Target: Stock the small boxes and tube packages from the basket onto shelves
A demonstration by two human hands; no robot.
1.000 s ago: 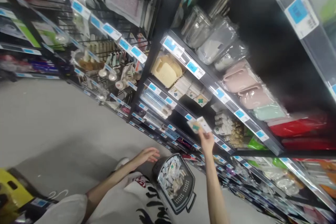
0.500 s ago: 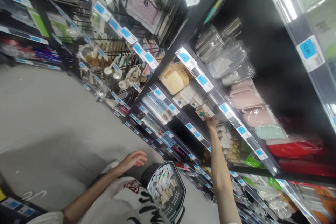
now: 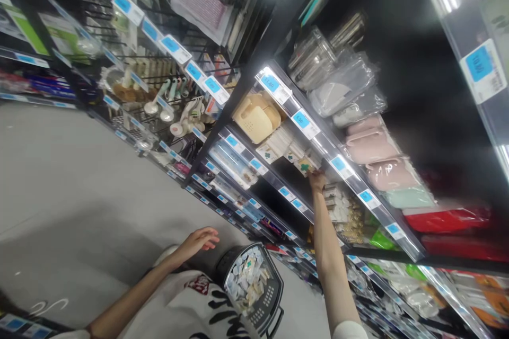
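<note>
My right hand (image 3: 317,180) reaches into a shelf and grips a small pack (image 3: 305,164) with a green cross-like mark on its pale card. Its fingers are partly hidden. Similar white packs (image 3: 277,144) stand in a row beside it, to the left. My left hand (image 3: 202,238) hangs low over the floor with fingers stretched out, holding nothing. Below and right of it is a dark basket (image 3: 267,304) filled with many small pale packs (image 3: 249,275), one bearing a like green mark.
Cream plastic baskets (image 3: 257,119) share the shelf. Price rails (image 3: 302,119) run diagonally along the shelf edges. Pink bagged goods (image 3: 369,145) lie on the shelf above. Ladles and spoons (image 3: 159,108) hang at the left. Grey floor (image 3: 79,169) stretches left of the shelving.
My right hand and the marked pack have shifted slightly left, closer to the row of white packs. The view has moved a little; my left hand stays about where it was.
</note>
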